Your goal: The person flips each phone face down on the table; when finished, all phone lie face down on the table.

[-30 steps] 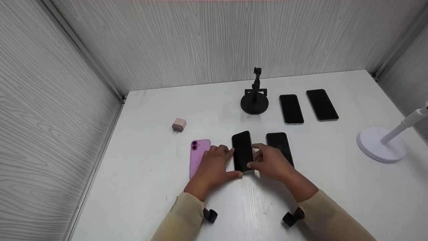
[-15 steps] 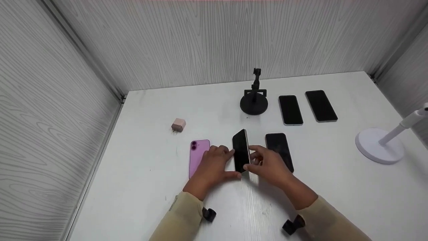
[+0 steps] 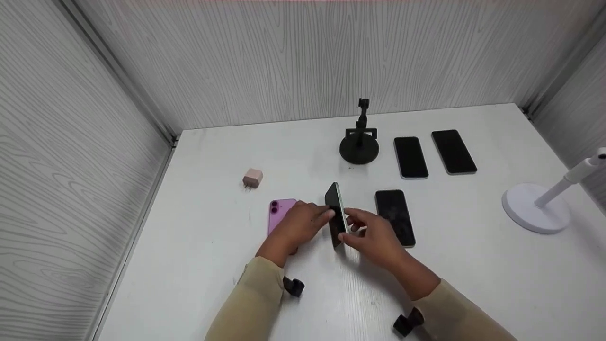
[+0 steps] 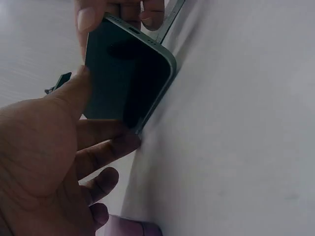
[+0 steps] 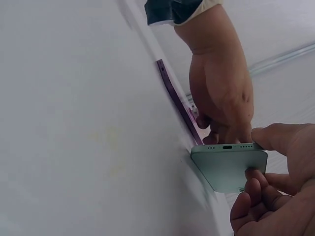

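Observation:
A mint-green phone (image 3: 333, 198) with a dark screen stands tilted steeply on a long edge between both hands. My right hand (image 3: 376, 237) pinches its raised edge, thumb on the screen side and fingers curled behind the pale green back (image 5: 221, 169). My left hand (image 3: 300, 222) faces the screen; its fairly straight fingers (image 4: 108, 150) touch the lower edge, and the thumb reaches towards the upper edge. Beneath the left wrist lies a purple phone (image 3: 279, 213), camera side up and partly hidden. Just right of the right hand, a dark phone (image 3: 395, 213) lies flat.
Two more dark phones (image 3: 411, 157) (image 3: 454, 151) lie at the back right. A black stand (image 3: 359, 148) is behind the held phone. On the left sits a pink charger plug (image 3: 253, 178). At the right stands a white round-based stand (image 3: 535, 208).
The held phone has tilted from nearly flat to nearly on edge, its screen turning left. My left thumb has left the near bottom corner, and the left hand has shifted slightly away from me.

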Tool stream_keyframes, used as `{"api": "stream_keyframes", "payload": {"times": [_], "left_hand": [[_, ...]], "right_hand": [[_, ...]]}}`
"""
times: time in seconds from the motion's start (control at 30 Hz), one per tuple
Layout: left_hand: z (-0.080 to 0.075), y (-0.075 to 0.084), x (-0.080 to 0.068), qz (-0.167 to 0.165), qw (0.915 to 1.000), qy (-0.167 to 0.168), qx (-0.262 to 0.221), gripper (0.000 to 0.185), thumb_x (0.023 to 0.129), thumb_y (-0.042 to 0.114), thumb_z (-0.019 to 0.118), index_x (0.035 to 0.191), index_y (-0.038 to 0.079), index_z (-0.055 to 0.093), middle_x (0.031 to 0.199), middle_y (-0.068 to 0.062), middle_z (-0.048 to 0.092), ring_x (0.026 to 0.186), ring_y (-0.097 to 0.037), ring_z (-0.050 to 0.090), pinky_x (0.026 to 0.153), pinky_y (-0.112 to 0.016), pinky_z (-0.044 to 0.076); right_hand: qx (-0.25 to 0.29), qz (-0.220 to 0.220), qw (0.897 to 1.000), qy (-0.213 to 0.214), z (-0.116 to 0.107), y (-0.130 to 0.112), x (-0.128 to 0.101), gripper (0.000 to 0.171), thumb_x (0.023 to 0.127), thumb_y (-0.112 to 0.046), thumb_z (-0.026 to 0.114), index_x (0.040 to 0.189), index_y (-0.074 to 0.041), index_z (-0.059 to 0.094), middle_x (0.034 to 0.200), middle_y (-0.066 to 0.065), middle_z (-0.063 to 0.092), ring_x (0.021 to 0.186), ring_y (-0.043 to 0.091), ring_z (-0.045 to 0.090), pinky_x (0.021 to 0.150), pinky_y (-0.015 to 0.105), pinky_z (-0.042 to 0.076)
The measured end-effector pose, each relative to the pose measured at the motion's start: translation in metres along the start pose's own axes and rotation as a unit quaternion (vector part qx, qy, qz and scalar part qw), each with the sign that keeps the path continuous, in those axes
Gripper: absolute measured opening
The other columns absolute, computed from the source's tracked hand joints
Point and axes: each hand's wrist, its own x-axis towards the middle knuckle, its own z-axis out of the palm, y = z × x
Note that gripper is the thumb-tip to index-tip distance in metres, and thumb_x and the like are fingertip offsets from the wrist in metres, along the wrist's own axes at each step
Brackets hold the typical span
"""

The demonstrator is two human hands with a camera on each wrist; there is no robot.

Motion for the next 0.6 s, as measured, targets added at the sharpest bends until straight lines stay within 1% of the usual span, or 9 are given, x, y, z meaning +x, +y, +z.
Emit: {"api": "stream_keyframes", "payload": {"times": [0.07, 0.13, 0.2, 0.3, 0.33, 0.4, 0.53, 0.6], "left_hand": [[-0.004, 0.002, 0.009, -0.016, 0.9992, 0.012, -0.035, 0.063, 0.114, 0.058, 0.047, 0.160, 0.017, 0.058, 0.144, -0.012, 0.073, 0.145, -0.034, 0.057, 0.125, -0.052, 0.042], [-0.008, 0.004, 0.017, -0.037, 0.9973, 0.025, -0.059, 0.067, 0.113, 0.061, 0.048, 0.164, 0.019, 0.052, 0.136, -0.011, 0.076, 0.141, -0.030, 0.062, 0.125, -0.051, 0.042], [-0.011, 0.005, 0.024, -0.049, 0.9964, 0.036, -0.059, 0.068, 0.112, 0.061, 0.050, 0.165, 0.020, 0.050, 0.124, -0.009, 0.081, 0.128, -0.026, 0.070, 0.119, -0.049, 0.048], [-0.017, 0.009, 0.032, -0.061, 0.9957, 0.044, -0.053, 0.064, 0.110, 0.059, 0.056, 0.162, 0.022, 0.056, 0.109, -0.006, 0.082, 0.104, -0.022, 0.073, 0.104, -0.046, 0.055], [-0.019, 0.011, 0.034, -0.062, 0.9957, 0.047, -0.050, 0.063, 0.109, 0.059, 0.058, 0.160, 0.021, 0.059, 0.108, -0.005, 0.082, 0.100, -0.022, 0.073, 0.099, -0.046, 0.056], [-0.022, 0.017, 0.037, -0.062, 0.9959, 0.053, -0.040, 0.059, 0.107, 0.056, 0.063, 0.154, 0.020, 0.064, 0.109, -0.006, 0.081, 0.098, -0.021, 0.072, 0.094, -0.045, 0.057], [-0.026, 0.025, 0.041, -0.057, 0.9949, 0.076, -0.034, 0.053, 0.103, 0.047, 0.070, 0.144, 0.013, 0.071, 0.116, -0.008, 0.081, 0.103, -0.022, 0.073, 0.095, -0.045, 0.058], [-0.026, 0.027, 0.042, -0.055, 0.9940, 0.087, -0.038, 0.049, 0.102, 0.041, 0.072, 0.141, 0.011, 0.073, 0.115, -0.009, 0.081, 0.102, -0.022, 0.074, 0.095, -0.045, 0.059]], "right_hand": [[-0.001, -0.005, 1.000, 0.007, 0.003, 0.000, 0.000, 0.058, 0.096, -0.014, 0.084, 0.149, -0.002, 0.065, 0.116, 0.007, 0.073, 0.103, 0.019, 0.067, 0.091, 0.039, 0.059], [-0.003, -0.008, 1.000, 0.009, 0.006, 0.000, 0.000, 0.057, 0.096, -0.014, 0.085, 0.148, -0.002, 0.066, 0.116, 0.006, 0.073, 0.103, 0.019, 0.066, 0.090, 0.039, 0.059], [-0.006, -0.015, 1.000, 0.010, 0.008, 0.000, 0.000, 0.057, 0.096, -0.015, 0.085, 0.148, -0.002, 0.066, 0.116, 0.007, 0.074, 0.102, 0.019, 0.066, 0.089, 0.038, 0.059], [-0.016, -0.031, 0.999, 0.014, 0.011, -0.002, -0.001, 0.056, 0.095, -0.014, 0.085, 0.146, -0.001, 0.067, 0.115, 0.007, 0.074, 0.101, 0.019, 0.066, 0.086, 0.036, 0.060], [-0.020, -0.037, 0.999, 0.016, 0.011, -0.003, -0.001, 0.055, 0.095, -0.014, 0.085, 0.145, 0.000, 0.068, 0.115, 0.007, 0.074, 0.101, 0.019, 0.066, 0.086, 0.036, 0.060], [-0.028, -0.046, 0.998, 0.021, 0.012, -0.005, -0.001, 0.054, 0.094, -0.012, 0.085, 0.144, 0.000, 0.069, 0.113, 0.007, 0.074, 0.100, 0.019, 0.066, 0.084, 0.036, 0.060], [-0.042, -0.049, 0.998, 0.028, 0.013, -0.007, -0.002, 0.051, 0.093, -0.012, 0.086, 0.142, -0.004, 0.072, 0.111, 0.003, 0.075, 0.098, 0.017, 0.066, 0.083, 0.034, 0.061], [-0.047, -0.043, 0.998, 0.028, 0.015, -0.007, -0.003, 0.048, 0.094, -0.015, 0.086, 0.139, -0.006, 0.073, 0.110, 0.001, 0.076, 0.095, 0.015, 0.067, 0.083, 0.033, 0.060]]}}
